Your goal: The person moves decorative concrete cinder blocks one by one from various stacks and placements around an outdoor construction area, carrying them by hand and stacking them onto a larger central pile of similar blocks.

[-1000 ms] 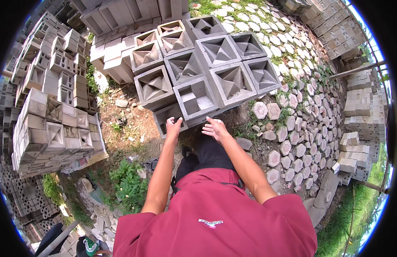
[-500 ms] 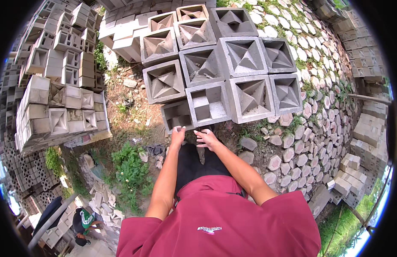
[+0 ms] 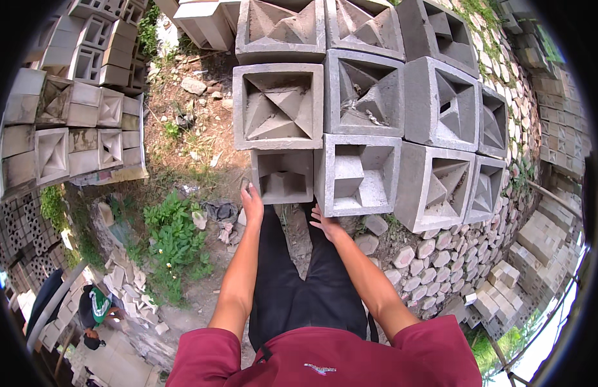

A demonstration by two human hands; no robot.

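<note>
Directly in front of me stands a grey concrete ventilation block [image 3: 283, 177], a square frame with an angular form inside, lower than its neighbours. My left hand [image 3: 251, 205] is at its left side, fingers stretched upward along the edge. My right hand [image 3: 324, 224] is by its lower right corner, fingers spread, below a lighter grey block [image 3: 363, 174]. Neither hand is closed round a block; whether the fingertips touch it is hard to see. Behind the low block sits a bigger block [image 3: 278, 106] with a pyramid-like inside. Several similar blocks stand close together to the right.
Stacked blocks [image 3: 54, 155] stand at the left. Leafy green plants [image 3: 173, 238] and a dark crumpled cloth [image 3: 221, 210] lie nearer. Hexagonal pavers [image 3: 434, 258] cover the ground at right. A person [image 3: 96, 306] is at the lower left, by broken pieces [image 3: 128, 284].
My hands have moved apart, from near the low block's front edge to its two sides. The view has come closer to the blocks, which now look larger.
</note>
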